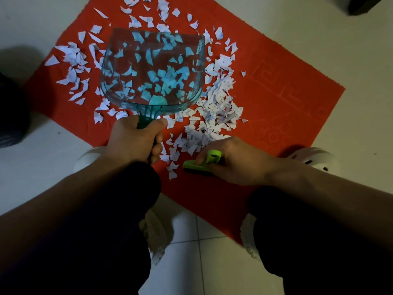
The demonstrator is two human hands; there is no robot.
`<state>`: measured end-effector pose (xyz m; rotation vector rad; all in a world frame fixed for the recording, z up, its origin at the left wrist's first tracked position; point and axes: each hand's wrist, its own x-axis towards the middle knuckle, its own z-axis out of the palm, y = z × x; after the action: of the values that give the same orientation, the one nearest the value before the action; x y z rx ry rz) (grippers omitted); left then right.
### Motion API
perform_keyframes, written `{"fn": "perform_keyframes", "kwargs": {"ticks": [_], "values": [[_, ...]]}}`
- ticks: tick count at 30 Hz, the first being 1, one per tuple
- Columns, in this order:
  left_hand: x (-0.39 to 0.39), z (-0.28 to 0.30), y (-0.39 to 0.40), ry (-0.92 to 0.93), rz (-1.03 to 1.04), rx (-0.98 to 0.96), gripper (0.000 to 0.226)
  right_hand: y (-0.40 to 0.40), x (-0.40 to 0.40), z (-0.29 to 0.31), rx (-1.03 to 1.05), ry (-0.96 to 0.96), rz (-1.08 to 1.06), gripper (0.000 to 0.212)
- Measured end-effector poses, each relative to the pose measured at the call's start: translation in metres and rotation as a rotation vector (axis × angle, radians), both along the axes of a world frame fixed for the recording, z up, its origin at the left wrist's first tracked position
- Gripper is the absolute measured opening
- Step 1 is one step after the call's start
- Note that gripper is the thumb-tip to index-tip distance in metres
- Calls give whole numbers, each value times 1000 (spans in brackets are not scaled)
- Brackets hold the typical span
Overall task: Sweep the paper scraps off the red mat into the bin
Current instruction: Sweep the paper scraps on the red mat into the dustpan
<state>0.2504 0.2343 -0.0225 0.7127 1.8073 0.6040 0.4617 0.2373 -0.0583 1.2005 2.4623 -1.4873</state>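
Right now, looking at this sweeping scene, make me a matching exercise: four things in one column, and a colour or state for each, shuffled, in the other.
Things:
1. dustpan
2. brush
3. mat
4. paper scraps

Colour or state:
A. red, lying flat on the floor
B. see-through teal, held by its handle in the left hand
C. white, scattered over the mat
D. lime green, under the right hand

Pairs: 1-B, 2-D, 3-A, 4-C
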Motion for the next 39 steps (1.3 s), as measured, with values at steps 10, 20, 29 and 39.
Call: {"fn": "perform_keyframes", "kwargs": {"ticks": [10,20,29,39], "values": [[-2,-1,-1,-1,5,5,36,11,6,8,123,53,-180,25],[-4,-4,0,-24,34,22,34,16,4,4,172,9,-141,29],[-8,-5,1,-34,48,23,35,8,-4,4,4,86,-73,26],[-10,-3,2,-16,20,7,36,-6,-30,-3,-29,22,155,24]]}}
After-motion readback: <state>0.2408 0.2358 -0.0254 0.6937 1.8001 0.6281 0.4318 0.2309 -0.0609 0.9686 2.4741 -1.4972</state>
